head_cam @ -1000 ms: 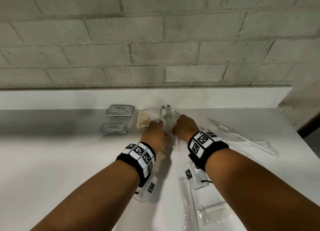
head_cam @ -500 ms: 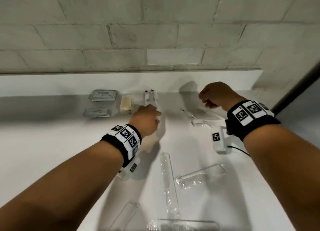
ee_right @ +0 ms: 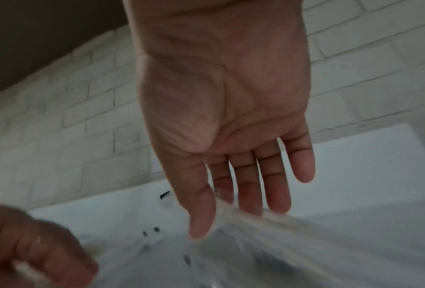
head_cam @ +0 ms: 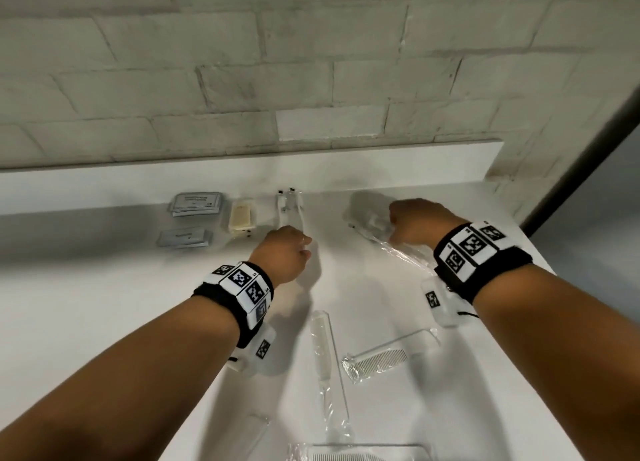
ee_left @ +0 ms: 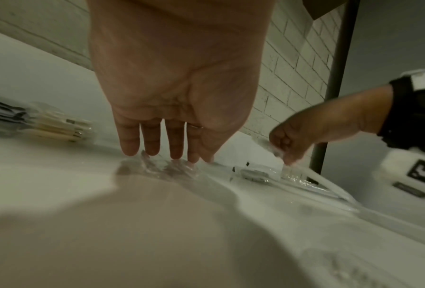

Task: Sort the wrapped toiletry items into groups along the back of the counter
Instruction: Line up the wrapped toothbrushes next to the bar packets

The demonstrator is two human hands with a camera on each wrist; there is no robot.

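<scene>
- The left hand (head_cam: pixel 284 252) lay spread, straight fingertips (ee_left: pixel 152 150) pressing the near end of a clear packet (head_cam: pixel 289 211) against the worktop (head_cam: pixel 86 322), close to its back edge beside the soap (head_cam: pixel 241 215).
- The right hand (head_cam: pixel 417 220) pinched a crinkly wrapped toothbrush (head_cam: pixel 372 223) between thumb and fingers, further right along the back edge.
- Best probably to lay it flat, apart from the packet, before letting go.
- Combs (head_cam: pixel 379 360) waited nearer the front edge.
</scene>
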